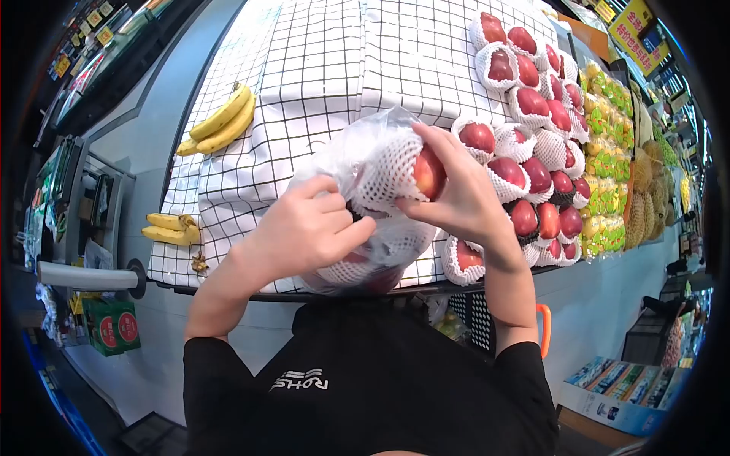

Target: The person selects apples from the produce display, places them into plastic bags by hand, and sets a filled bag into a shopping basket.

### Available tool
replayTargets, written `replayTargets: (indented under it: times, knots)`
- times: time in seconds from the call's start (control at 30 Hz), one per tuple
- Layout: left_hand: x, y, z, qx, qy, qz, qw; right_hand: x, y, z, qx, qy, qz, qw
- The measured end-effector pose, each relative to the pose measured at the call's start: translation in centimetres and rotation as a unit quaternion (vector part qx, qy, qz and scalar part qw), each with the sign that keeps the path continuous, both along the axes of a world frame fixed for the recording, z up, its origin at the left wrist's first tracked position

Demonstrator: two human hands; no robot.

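Note:
In my right hand (456, 182) is a red apple (430, 173) wrapped in a white foam net (388, 176). Fingers and thumb grip it from the right, at the mouth of a clear plastic bag (319, 163). My left hand (304, 228) has its fingers curled on the edge of that bag, left of the apple. Lower in the bag, more netted red fruit (353, 266) shows through the plastic, partly hidden by my left hand. The bag rests on a checked cloth (304, 68) at the table's near edge.
To the right, several red apples in foam nets (530, 102) stand in rows, beside yellow-and-green packaged goods (608, 152). Bananas (224, 121) and a smaller banana bunch (171, 229) lie on the left. An orange handle (543, 330) is below the table edge.

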State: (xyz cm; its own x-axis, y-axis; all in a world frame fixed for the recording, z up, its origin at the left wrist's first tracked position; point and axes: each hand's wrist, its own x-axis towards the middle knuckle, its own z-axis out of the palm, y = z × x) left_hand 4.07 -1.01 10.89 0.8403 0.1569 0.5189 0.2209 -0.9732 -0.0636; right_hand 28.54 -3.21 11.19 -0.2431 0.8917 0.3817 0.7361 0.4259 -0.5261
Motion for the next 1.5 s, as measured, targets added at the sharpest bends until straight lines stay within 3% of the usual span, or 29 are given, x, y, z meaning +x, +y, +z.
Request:
replayTargets:
  times: [0.07,0.13,0.2,0.33,0.43,0.5,0.63,0.83,1.0,1.07,1.2,1.27,1.33,1.37,1.43,1.47,1.5]
  knots:
    - [0.3,0.8,-0.4,0.016,-0.064,0.006,0.998,-0.2,-0.7,1.6,-0.007,-0.036,-0.002,0.999]
    - [0.5,1.4,-0.3,0.036,-0.136,-0.011,0.99,-0.1,-1.0,2.3,-0.067,-0.151,0.034,0.986]
    - [1.4,1.8,-0.2,0.054,-0.166,-0.016,0.984,-0.5,-0.2,2.4,-0.075,-0.166,0.067,0.981]
    - [3.6,1.7,0.7,0.03,-0.257,-0.066,0.964,-1.9,2.6,0.9,-0.069,-0.048,0.26,0.962]
    - [3.6,1.9,0.7,0.004,-0.3,-0.087,0.95,-2.5,3.6,-0.1,-0.11,-0.044,0.345,0.931]
    - [3.0,1.4,1.0,0.001,-0.313,-0.075,0.947,-2.9,3.2,-0.3,-0.218,0.013,0.401,0.89]
    - [2.1,0.9,1.4,-0.017,-0.327,-0.066,0.943,-2.7,2.9,-2.1,-0.236,-0.014,0.345,0.909]
    - [2.0,0.8,1.0,-0.031,-0.323,-0.062,0.944,-2.1,1.5,-2.4,-0.169,-0.103,0.251,0.948]
    - [2.0,0.1,1.0,-0.063,-0.278,-0.072,0.956,-1.1,1.0,-2.4,-0.186,-0.056,0.221,0.956]
    - [2.0,-0.2,0.9,-0.08,-0.319,-0.046,0.943,-1.0,0.5,-3.1,-0.087,-0.078,0.197,0.973]
    - [2.0,0.5,0.3,-0.096,-0.355,-0.066,0.928,-0.3,0.2,-3.2,-0.067,-0.054,0.183,0.979]
    - [1.5,1.0,-0.3,-0.109,-0.412,-0.049,0.903,1.1,-0.3,-4.2,-0.096,0.159,0.08,0.979]
    - [0.3,1.3,-1.1,-0.114,-0.41,-0.057,0.903,2.2,-0.9,-5.6,-0.049,0.247,-0.06,0.966]
    - [-0.1,1.3,-1.5,-0.115,-0.43,-0.038,0.895,2.4,-1.1,-6.6,-0.048,0.25,-0.061,0.965]
    - [-0.7,1.7,-2.2,-0.113,-0.46,-0.011,0.88,2.8,-1.6,-8.9,-0.054,0.485,-0.157,0.859]
    - [-1.1,1.8,-2.3,-0.113,-0.458,-0.014,0.882,2.9,-2.4,-9.9,-0.052,0.487,-0.158,0.857]
    - [-1.5,1.8,-2.3,-0.122,-0.453,0.012,0.883,3.0,-3.4,-10.9,-0.088,0.506,-0.085,0.854]
